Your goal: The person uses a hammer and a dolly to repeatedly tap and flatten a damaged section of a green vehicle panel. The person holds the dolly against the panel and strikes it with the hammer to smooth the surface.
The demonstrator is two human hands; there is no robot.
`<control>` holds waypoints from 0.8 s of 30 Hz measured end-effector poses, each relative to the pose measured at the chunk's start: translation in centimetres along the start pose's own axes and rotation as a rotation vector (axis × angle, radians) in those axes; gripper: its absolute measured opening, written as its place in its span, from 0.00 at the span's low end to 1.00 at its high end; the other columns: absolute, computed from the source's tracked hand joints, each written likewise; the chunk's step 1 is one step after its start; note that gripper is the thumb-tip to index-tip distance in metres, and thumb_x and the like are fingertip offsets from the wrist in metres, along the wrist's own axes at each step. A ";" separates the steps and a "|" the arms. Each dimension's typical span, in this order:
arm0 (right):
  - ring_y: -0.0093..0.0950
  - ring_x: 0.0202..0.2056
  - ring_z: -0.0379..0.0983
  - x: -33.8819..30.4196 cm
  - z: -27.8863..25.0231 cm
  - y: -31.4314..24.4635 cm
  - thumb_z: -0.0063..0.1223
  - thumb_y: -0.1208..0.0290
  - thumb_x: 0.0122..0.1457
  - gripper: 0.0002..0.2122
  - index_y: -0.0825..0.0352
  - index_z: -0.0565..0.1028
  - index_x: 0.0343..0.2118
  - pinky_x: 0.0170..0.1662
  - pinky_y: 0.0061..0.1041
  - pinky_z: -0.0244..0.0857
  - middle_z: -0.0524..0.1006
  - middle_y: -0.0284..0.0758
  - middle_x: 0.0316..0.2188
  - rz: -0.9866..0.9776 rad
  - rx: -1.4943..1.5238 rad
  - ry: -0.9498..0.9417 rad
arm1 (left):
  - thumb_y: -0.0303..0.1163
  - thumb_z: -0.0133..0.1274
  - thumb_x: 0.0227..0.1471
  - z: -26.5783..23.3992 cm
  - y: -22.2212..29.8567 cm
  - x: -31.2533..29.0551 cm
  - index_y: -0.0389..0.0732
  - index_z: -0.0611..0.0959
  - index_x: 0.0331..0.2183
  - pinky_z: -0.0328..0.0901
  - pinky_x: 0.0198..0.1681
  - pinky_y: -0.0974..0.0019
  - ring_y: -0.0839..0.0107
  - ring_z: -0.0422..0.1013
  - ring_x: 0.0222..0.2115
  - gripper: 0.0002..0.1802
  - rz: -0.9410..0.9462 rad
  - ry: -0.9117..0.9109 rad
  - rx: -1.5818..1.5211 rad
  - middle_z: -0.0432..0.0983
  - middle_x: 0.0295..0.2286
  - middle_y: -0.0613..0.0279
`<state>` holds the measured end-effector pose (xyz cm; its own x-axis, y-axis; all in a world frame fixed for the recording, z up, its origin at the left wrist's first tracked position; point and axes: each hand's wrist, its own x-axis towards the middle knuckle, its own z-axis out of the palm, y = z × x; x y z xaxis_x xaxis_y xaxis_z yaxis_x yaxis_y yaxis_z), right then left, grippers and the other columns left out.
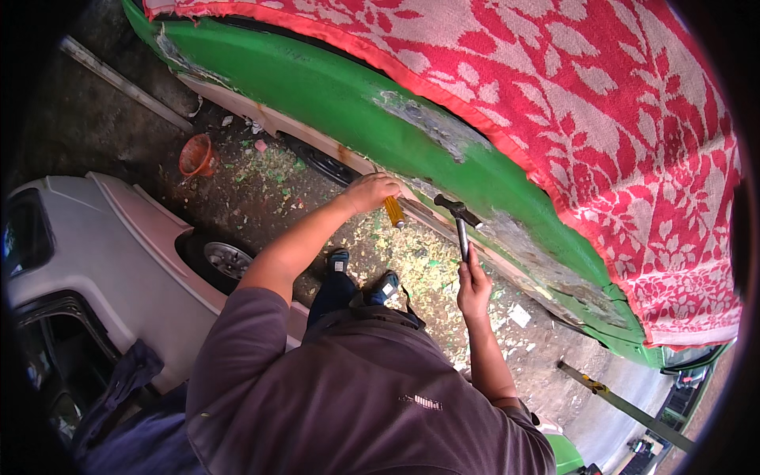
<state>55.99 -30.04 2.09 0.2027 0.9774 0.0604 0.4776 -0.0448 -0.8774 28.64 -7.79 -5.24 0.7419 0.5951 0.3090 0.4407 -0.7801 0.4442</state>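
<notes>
My left hand (372, 192) is closed around a tool with a ribbed yellow handle (393, 210) and a metal end cap. Its working end is hidden at the car's side, so I cannot tell its exact kind. In my right hand (473, 286) is a hammer (458, 212), gripped by its shaft with the dark head uppermost. The hammer head is apart from the yellow handle, to its right. Both hands are beside a green car body (317, 75), whose side has rough grey scraped patches (431, 123).
A red-and-white patterned cloth (570, 87) covers the car's top. Behind me on the left stands a pale car (119, 237). An orange container (197, 156) lies on the floor among flakes and debris (427, 273). Long bars lie at far left (127, 83) and lower right (625, 404).
</notes>
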 end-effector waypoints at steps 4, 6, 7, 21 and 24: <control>0.21 0.22 0.63 0.5 0.3 -0.8 0.51 0.76 0.64 0.21 0.63 0.70 0.60 0.31 0.21 0.63 0.72 0.38 0.22 -0.024 -0.083 -0.069 | 0.33 0.52 0.56 -0.1 0.0 0.2 0.42 0.78 0.32 0.69 0.44 0.55 0.56 0.75 0.40 0.06 -0.037 -0.021 0.012 0.79 0.36 0.57; 0.22 0.25 0.69 0.3 0.2 -1.5 0.51 0.77 0.64 0.20 0.64 0.70 0.60 0.34 0.22 0.66 0.75 0.41 0.25 0.013 -0.088 -0.118 | 0.31 0.51 0.56 -0.8 0.2 0.5 0.44 0.79 0.35 0.69 0.48 0.56 0.57 0.75 0.44 0.05 -0.082 -0.128 0.034 0.79 0.39 0.59; 0.23 0.26 0.72 0.2 0.2 -1.8 0.51 0.77 0.63 0.20 0.64 0.70 0.59 0.36 0.22 0.67 0.77 0.42 0.26 0.029 -0.088 -0.141 | 0.31 0.51 0.55 -1.1 0.2 0.5 0.44 0.79 0.35 0.69 0.48 0.56 0.58 0.75 0.44 0.05 -0.075 -0.132 0.041 0.80 0.39 0.59; 0.41 0.25 0.75 -1.6 2.9 1.0 0.52 0.81 0.60 0.23 0.62 0.70 0.59 0.31 0.31 0.69 0.77 0.48 0.29 -0.262 -0.086 -0.008 | 0.31 0.56 0.51 -0.8 -0.9 2.0 0.44 0.79 0.33 0.70 0.40 0.52 0.54 0.76 0.37 0.05 -0.079 -0.063 0.013 0.79 0.32 0.57; 0.40 0.23 0.73 -0.6 2.9 0.3 0.53 0.80 0.60 0.22 0.62 0.71 0.59 0.31 0.32 0.68 0.75 0.47 0.25 -0.138 -0.178 -0.166 | 0.30 0.57 0.49 -0.8 -2.5 1.2 0.44 0.79 0.33 0.69 0.40 0.53 0.54 0.75 0.37 0.07 -0.224 -0.084 0.096 0.78 0.32 0.57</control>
<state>53.53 -30.04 0.40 -0.0108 0.9966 0.0815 0.6364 0.0697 -0.7682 28.02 -4.94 -5.26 0.6581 0.7399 0.1393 0.6417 -0.6480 0.4103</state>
